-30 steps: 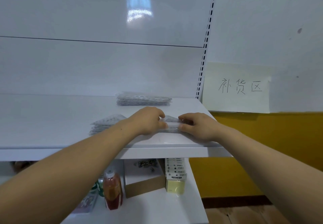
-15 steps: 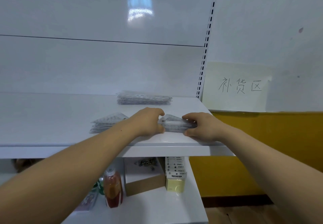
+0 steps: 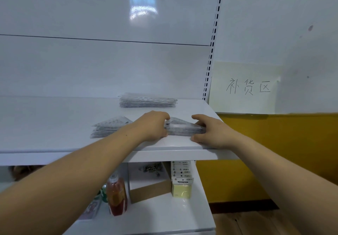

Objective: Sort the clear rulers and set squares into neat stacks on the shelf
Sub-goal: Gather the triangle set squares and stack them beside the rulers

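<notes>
A small stack of clear set squares [image 3: 182, 127] lies near the front right of the white shelf [image 3: 54, 134]. My left hand [image 3: 153, 124] grips its left end and my right hand [image 3: 212, 132] grips its right end, fingers over the top and thumbs at the front. To the left, partly behind my left forearm, lies a second stack of clear set squares [image 3: 109, 127]. A stack of clear rulers [image 3: 148, 101] sits at the back of the shelf against the wall panel.
Below, a lower shelf [image 3: 164, 216] holds an orange-red bottle [image 3: 117, 196], a brown cardboard box [image 3: 150, 190] and yellow sticky-note packs [image 3: 182, 189]. A paper sign [image 3: 245, 86] with handwriting hangs on the right wall above a yellow band.
My right hand slid slightly right along the stack and its fingers spread over the stack's end. The set square stack between my hands shows more of its length.
</notes>
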Tool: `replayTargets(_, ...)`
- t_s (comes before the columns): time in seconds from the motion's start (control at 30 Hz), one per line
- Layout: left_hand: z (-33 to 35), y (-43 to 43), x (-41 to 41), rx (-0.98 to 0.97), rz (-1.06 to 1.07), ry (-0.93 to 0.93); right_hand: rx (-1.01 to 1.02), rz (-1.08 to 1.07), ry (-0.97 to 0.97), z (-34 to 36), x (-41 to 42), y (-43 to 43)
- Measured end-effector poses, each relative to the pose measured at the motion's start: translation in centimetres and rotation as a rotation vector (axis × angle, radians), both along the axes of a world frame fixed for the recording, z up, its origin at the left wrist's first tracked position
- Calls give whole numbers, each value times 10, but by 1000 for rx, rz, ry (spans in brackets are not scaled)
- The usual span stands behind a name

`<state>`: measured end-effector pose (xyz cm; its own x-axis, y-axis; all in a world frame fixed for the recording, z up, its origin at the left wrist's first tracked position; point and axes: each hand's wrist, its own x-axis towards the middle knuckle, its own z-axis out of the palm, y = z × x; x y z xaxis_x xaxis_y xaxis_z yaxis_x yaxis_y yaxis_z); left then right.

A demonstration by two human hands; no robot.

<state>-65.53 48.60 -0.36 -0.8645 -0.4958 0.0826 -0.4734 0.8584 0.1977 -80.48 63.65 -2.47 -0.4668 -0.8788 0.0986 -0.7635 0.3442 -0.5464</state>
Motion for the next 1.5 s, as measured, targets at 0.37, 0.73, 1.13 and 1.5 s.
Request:
replayTargets(0.37, 2, 1, -2, -5, 3, 18, -61, -83, 74, -3, -7, 19)
replayTargets(0.73, 9, -4, 3, 44, 3, 24, 8, -73, 118, 6, -5, 13)
replayTargets(1.13, 11, -66, 109, 82, 219, -33, 191, 225, 232, 27, 66, -90)
replayTargets(1.5, -12, -100, 140, 167, 131, 36, 301, 156, 279, 22, 87, -114)
